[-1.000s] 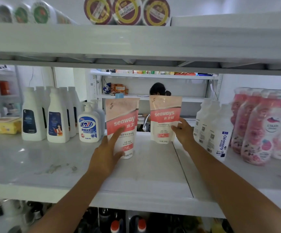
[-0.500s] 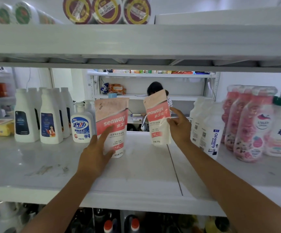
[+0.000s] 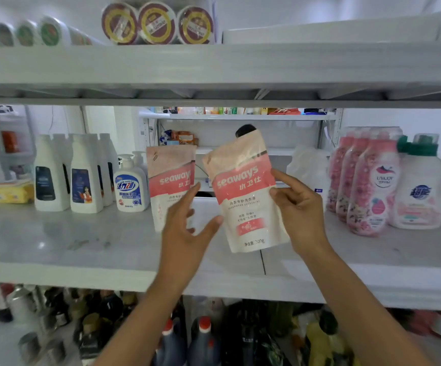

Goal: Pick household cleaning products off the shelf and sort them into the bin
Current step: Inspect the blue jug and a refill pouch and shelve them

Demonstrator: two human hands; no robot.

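- Grip: our right hand [image 3: 298, 215] pinches the held pouch [image 3: 245, 196] along its right edge, thumb on the printed face and fingers behind.
- The held pouch hangs leftward from that pinch, clear of the shelf [image 3: 55, 241]. Its long axis runs roughly up and down, with the top leaning a little to the left.
- Our left hand [image 3: 185, 233] holds nothing, and its fingers are spread and relaxed. It sits on the far side of the held pouch from the pinch, with the thumb tip right at the pouch's lower left edge. We cannot tell whether it touches.
- Behind the spread fingers, the standing pouch [image 3: 170, 178] stands upright on the shelf. It lies well to the left of the pinch and just past the left fingertips.
- We judge that the left hand is the nearer one for that second pouch, since the right is occupied.
- No bin shows in this view, so we cannot say which way the pouch must travel from the grip. Presumably it goes down and toward us.
- A one-edge pinch on a soft pouch may let it swing, and the left hand is close enough to steady it.
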